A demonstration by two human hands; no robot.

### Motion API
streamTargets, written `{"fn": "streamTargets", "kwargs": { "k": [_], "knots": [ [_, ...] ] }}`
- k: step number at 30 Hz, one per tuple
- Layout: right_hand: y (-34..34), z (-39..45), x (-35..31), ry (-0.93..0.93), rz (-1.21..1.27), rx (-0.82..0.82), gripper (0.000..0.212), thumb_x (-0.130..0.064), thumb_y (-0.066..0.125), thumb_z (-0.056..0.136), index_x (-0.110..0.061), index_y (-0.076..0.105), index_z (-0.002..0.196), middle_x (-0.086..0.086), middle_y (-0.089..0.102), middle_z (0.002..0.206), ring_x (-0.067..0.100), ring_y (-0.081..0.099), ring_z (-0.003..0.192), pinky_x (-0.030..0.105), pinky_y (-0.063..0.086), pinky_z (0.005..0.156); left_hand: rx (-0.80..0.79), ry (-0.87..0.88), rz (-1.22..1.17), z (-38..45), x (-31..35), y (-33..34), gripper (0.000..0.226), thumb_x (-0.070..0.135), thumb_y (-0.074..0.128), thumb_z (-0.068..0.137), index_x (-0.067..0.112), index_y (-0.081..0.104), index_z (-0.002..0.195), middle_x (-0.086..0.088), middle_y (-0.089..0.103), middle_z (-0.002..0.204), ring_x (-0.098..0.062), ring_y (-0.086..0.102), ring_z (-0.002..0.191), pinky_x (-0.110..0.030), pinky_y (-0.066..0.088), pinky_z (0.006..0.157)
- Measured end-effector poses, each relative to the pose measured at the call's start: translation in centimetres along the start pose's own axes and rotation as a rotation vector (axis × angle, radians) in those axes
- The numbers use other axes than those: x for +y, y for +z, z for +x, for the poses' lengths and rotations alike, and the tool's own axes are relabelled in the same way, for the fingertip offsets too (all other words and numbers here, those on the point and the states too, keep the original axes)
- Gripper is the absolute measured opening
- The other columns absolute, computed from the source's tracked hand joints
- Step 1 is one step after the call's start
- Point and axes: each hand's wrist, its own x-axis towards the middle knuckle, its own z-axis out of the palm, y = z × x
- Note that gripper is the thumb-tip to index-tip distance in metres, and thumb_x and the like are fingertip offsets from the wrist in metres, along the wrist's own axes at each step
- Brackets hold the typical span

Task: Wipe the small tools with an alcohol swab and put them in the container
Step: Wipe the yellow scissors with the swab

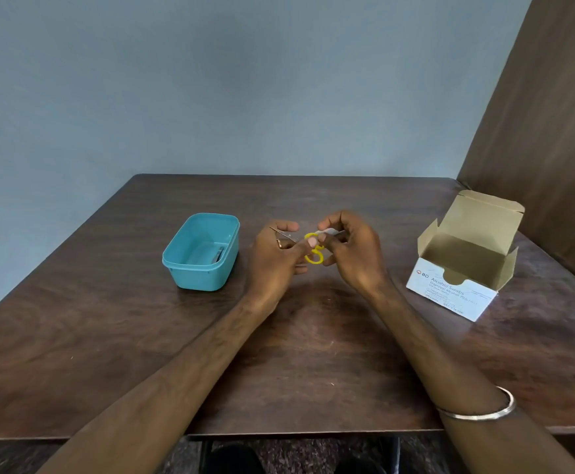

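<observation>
Teal container (pixel 201 268): small metal tool (pixel 219 254) lain inside. Swab box (pixel 464 268) opened. Yellow-handled scissors (pixel 314 253) gripped by left hand (pixel 276 254); white swab (pixel 327 232) pinched by right hand (pixel 349 249).

A dark brown wood-grain surface (pixel 313 354) with a smooth, faintly glossy finish. On it, a teal container (pixel 201 252) of smooth, matt plastic holds a small tool (pixel 219 254) that looks like dull grey metal, though it is too small to be sure. The small scissors (pixel 313 252) have glossy yellow plastic handle loops and thin shiny metal blades. The swab box (pixel 464 258) is thin cardboard, raw brown inside, smooth printed white outside. A polished metal bangle (pixel 481 410) circles one wrist. The wall (pixel 211 80) is matt painted plaster.
</observation>
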Motion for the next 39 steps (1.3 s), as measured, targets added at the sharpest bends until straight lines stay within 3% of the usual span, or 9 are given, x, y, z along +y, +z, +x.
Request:
{"fn": "streamTargets", "kwargs": {
  "k": [7, 11, 16, 19, 22, 25, 30, 33, 39],
  "knots": [
    [-0.1, -0.3, -0.2, -0.062, -0.045, -0.053, 0.028, -0.003, 0.063, 0.093, -0.03, 0.062, 0.086, 0.003, 0.066, 0.086, 0.03, 0.067, 0.063, 0.048, 0.058, 0.056, -0.056, -0.017, 0.019, 0.5, 0.0, -0.8, 0.048, 0.013, 0.073, 0.086, 0.018, 0.047, 0.126, -0.014, 0.074, 0.092, -0.022, 0.075, 0.072, -0.034, 0.061, 0.057],
    [-0.1, -0.1, -0.2, -0.088, -0.046, -0.012, 0.038, -0.001, 0.061, 0.093, -0.037, 0.059, 0.082, 0.006, 0.066, 0.087, 0.02, 0.059, 0.06, 0.03, 0.05, 0.05, -0.085, -0.031, 0.08, 1.1, -0.2, -1.3, 0.055, 0.011, 0.075, 0.085, 0.018, 0.041, 0.129, -0.011, 0.074, 0.083, -0.025, 0.074, 0.069, -0.034, 0.059, 0.057],
    [-1.1, 0.5, 0.0, -0.103, -0.053, 0.082, 0.039, -0.002, 0.062, 0.091, -0.04, 0.059, 0.082, 0.0, 0.069, 0.085, 0.013, 0.059, 0.064, 0.039, 0.053, 0.069, -0.082, -0.013, 0.154, 1.2, 0.0, -1.6, 0.034, 0.016, 0.07, 0.089, 0.018, 0.051, 0.118, -0.007, 0.075, 0.074, -0.017, 0.065, 0.062, -0.031, 0.052, 0.057],
    [-1.4, 0.4, -0.1, -0.095, -0.067, 0.065, 0.037, -0.002, 0.063, 0.091, -0.039, 0.06, 0.082, 0.001, 0.067, 0.085, 0.018, 0.058, 0.062, 0.039, 0.054, 0.065, 0.001, 0.037, 0.125, 1.2, 0.3, -1.8, 0.011, 0.018, 0.058, 0.098, 0.016, 0.058, 0.109, -0.007, 0.069, 0.07, -0.017, 0.062, 0.06, -0.032, 0.053, 0.055],
    [-1.3, 0.3, -0.2, -0.076, -0.052, 0.012, 0.033, -0.004, 0.067, 0.09, -0.036, 0.064, 0.083, 0.008, 0.071, 0.09, 0.028, 0.06, 0.062, 0.043, 0.055, 0.055, 0.061, 0.085, 0.185, 1.1, 0.2, -1.9, 0.013, 0.026, 0.051, 0.101, 0.017, 0.06, 0.103, -0.006, 0.064, 0.068, -0.015, 0.059, 0.053, -0.031, 0.053, 0.051],
    [-1.4, 0.4, -0.3, -0.052, -0.025, 0.021, 0.026, -0.008, 0.077, 0.083, -0.033, 0.069, 0.086, -0.005, 0.072, 0.081, 0.013, 0.06, 0.067, 0.041, 0.056, 0.061, 0.125, 0.131, 0.281, 1.3, -0.2, -1.9, 0.016, 0.03, 0.05, 0.101, 0.02, 0.061, 0.093, -0.004, 0.062, 0.065, -0.012, 0.054, 0.05, -0.026, 0.046, 0.045],
    [-1.6, 0.4, -0.6, -0.048, 0.084, 0.062, 0.014, -0.018, 0.082, 0.08, -0.03, 0.076, 0.084, -0.01, 0.076, 0.082, 0.003, 0.068, 0.078, 0.03, 0.055, 0.074, 0.115, 0.195, 0.391, 1.5, -0.5, -1.7, 0.016, 0.03, 0.055, 0.097, 0.021, 0.058, 0.085, -0.001, 0.066, 0.063, -0.003, 0.051, 0.048, -0.025, 0.041, 0.055],
    [-1.0, 0.0, -1.0, -0.066, 0.108, -0.014, 0.008, -0.013, 0.08, 0.082, -0.02, 0.077, 0.085, -0.003, 0.075, 0.081, 0.001, 0.067, 0.073, 0.016, 0.05, 0.068, 0.094, 0.222, 0.421, 1.1, -0.3, -1.6, 0.012, 0.029, 0.057, 0.097, 0.019, 0.06, 0.09, 0.001, 0.067, 0.065, -0.001, 0.057, 0.058, -0.01, 0.038, 0.054],
    [-0.6, -0.3, -0.8, -0.022, 0.136, -0.109, 0.007, -0.014, 0.081, 0.082, -0.014, 0.081, 0.089, -0.007, 0.076, 0.078, 0.008, 0.066, 0.073, 0.025, 0.053, 0.069, 0.08, 0.178, 0.402, 1.0, -0.6, -1.5, 0.015, 0.035, 0.06, 0.095, 0.021, 0.064, 0.094, 0.005, 0.071, 0.07, -0.001, 0.064, 0.072, -0.017, 0.044, 0.067]
  ]
}}
